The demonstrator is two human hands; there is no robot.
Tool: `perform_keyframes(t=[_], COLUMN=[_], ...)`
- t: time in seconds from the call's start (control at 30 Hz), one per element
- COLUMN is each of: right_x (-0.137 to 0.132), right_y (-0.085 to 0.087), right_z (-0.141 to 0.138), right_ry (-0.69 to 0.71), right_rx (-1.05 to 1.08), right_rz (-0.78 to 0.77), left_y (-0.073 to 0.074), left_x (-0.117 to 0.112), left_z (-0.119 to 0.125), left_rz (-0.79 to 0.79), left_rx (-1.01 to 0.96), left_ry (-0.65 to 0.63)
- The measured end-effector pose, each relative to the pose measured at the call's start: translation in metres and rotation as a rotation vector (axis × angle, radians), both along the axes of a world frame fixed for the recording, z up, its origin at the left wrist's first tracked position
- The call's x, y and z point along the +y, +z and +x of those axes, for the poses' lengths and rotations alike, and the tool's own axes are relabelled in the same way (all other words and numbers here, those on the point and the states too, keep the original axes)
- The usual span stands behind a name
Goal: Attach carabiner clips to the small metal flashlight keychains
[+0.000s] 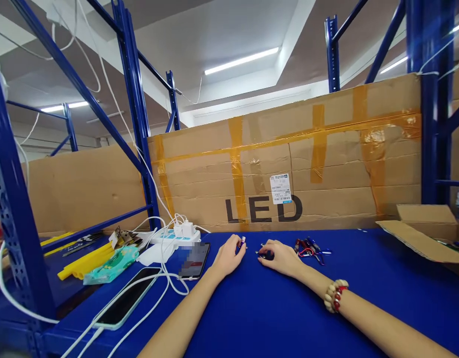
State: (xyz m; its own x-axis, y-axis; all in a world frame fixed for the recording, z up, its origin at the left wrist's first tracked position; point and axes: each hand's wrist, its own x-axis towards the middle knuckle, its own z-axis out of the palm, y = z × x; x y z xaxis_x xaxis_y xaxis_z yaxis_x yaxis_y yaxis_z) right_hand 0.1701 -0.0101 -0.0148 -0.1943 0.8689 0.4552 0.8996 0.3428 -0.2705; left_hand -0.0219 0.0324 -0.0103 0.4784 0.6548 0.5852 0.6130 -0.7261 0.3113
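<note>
My left hand [228,257] rests low over the blue tabletop, thumb and fingers closed around a small purple piece with a shiny silver end [243,241]. To its right, my right hand [280,257] curls its thumb and fingers in a pinch around a small dark object [268,255], too covered to name. A gap of bare blue surface separates the two hands. Just right of my right hand lies a small pile of red, blue and black metallic pieces [310,248], some shaped like carabiner clips.
Two phones [127,301] and white cables [169,283] lie left, near a power strip [177,236]. Yellow tubes [87,261] and a green packet [115,263] are farther left. A large cardboard panel [199,194] stands behind; an open carton [423,241] sits right.
</note>
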Motion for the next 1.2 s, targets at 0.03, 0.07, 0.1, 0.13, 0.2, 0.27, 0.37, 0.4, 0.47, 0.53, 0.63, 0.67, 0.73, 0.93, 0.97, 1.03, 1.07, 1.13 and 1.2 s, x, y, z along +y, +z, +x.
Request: perform_keyframes(t=[0.03, 0.07, 0.1, 0.13, 0.2, 0.27, 0.37, 0.4, 0.47, 0.53, 0.63, 0.67, 0.73, 0.93, 0.97, 1.03, 1.07, 1.13, 1.2], right_x=[-0.002, -0.003, -0.005, -0.005, -0.005, -0.004, -0.004, -0.004, -0.005, -0.006, -0.008, -0.008, -0.007, -0.003, -0.003, -0.003, -0.004, -0.005, -0.006], right_y=[0.001, 0.001, 0.002, 0.002, 0.004, 0.004, 0.004, 0.004, 0.002, 0.002, 0.004, 0.004, 0.006, 0.006, 0.006, 0.006, 0.006, 0.006, 0.006], right_z=[-0.002, -0.004, -0.005, -0.006, -0.007, -0.009, -0.014, -0.015, -0.018, -0.020, -0.019, -0.018, -0.014, 0.000, 0.001, 0.002, 0.002, 0.000, -0.003], right_ry=[-0.021, -0.037, -0.046, -0.046, -0.018, 0.012, 0.017, 0.010, -0.003, -0.012, -0.042, -0.063, -0.118, -0.224, -0.227, -0.203, -0.178, -0.111, -0.059], right_rx=[-0.003, 0.000, 0.004, 0.003, -0.026, -0.111, -0.280, -0.312, -0.329, -0.317, -0.270, -0.248, -0.219, -0.229, -0.228, -0.231, -0.232, -0.226, -0.218], right_rz=[-0.027, -0.051, -0.069, -0.079, -0.071, -0.047, -0.005, 0.003, 0.009, 0.015, 0.049, 0.065, 0.090, 0.014, 0.009, 0.024, 0.042, 0.075, 0.087], left_y=[0.000, -0.001, -0.001, -0.001, 0.000, 0.002, 0.002, 0.002, 0.001, 0.000, 0.000, 0.000, 0.001, 0.005, 0.005, 0.004, 0.004, 0.003, 0.002], left_x=[0.000, 0.000, 0.000, 0.000, -0.002, -0.004, -0.004, -0.004, -0.003, -0.002, -0.003, -0.004, -0.007, -0.016, -0.016, -0.014, -0.013, -0.010, -0.007], left_z=[0.000, 0.000, -0.001, -0.001, -0.003, -0.004, -0.006, -0.007, -0.009, -0.010, -0.009, -0.008, -0.004, 0.005, 0.005, 0.004, 0.002, -0.001, -0.005], left_rz=[-0.004, -0.007, -0.010, -0.012, -0.017, -0.023, -0.028, -0.029, -0.031, -0.036, -0.038, -0.035, -0.032, -0.077, -0.082, -0.092, -0.097, -0.101, -0.096], left_rx=[0.023, 0.041, 0.052, 0.058, 0.066, 0.080, 0.115, 0.126, 0.149, 0.160, 0.140, 0.130, 0.112, 0.113, 0.118, 0.122, 0.121, 0.120, 0.119], left_ry=[-0.003, 0.002, 0.008, 0.017, 0.038, 0.059, 0.088, 0.096, 0.108, 0.103, 0.040, 0.010, -0.039, -0.054, -0.047, -0.041, -0.032, -0.002, 0.034])
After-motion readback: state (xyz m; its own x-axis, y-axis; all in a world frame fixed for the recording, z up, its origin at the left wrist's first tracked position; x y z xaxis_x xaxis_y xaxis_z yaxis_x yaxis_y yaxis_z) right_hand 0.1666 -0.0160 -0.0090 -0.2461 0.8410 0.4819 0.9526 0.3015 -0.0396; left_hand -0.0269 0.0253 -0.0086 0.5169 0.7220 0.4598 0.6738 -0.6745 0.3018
